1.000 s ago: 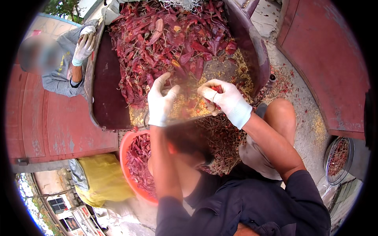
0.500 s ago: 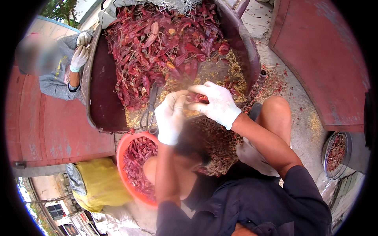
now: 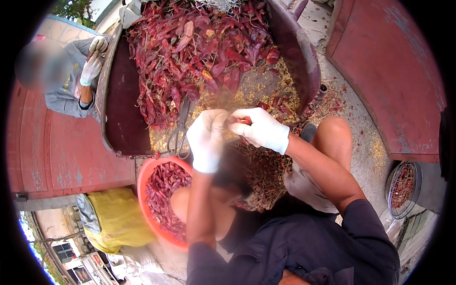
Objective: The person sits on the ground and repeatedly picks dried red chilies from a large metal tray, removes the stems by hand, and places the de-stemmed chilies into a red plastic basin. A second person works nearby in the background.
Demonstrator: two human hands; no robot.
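Both my hands wear white gloves and meet over the near edge of a dark red cart bed [image 3: 127, 95]. Between the fingers of my right hand [image 3: 263, 128] is a dried red chili pepper [image 3: 244, 120]. My left hand [image 3: 207, 137] is closed in a pinch against the pepper's left end; what its fingertips grip is hidden. Beyond my hands lies a big heap of dried chili peppers [image 3: 190, 52], with yellow seeds [image 3: 280, 78] scattered on the bed. A pair of scissors [image 3: 181, 128] rests at the bed's near edge, just left of my left hand.
An orange-red tub [image 3: 144, 202] of chili peppers stands by my left knee. Stems and scraps [image 3: 268, 173] pile between my legs. A co-worker [image 3: 78, 80] with gloved hands sits at the far left. A metal bowl [image 3: 412, 202] of scraps is at right; a yellow sack [image 3: 116, 218] lies at left.
My right hand's fingers have curled in closer round the pepper, and my two hands have drawn together. The view has shifted slightly. The co-worker's hands have moved a little.
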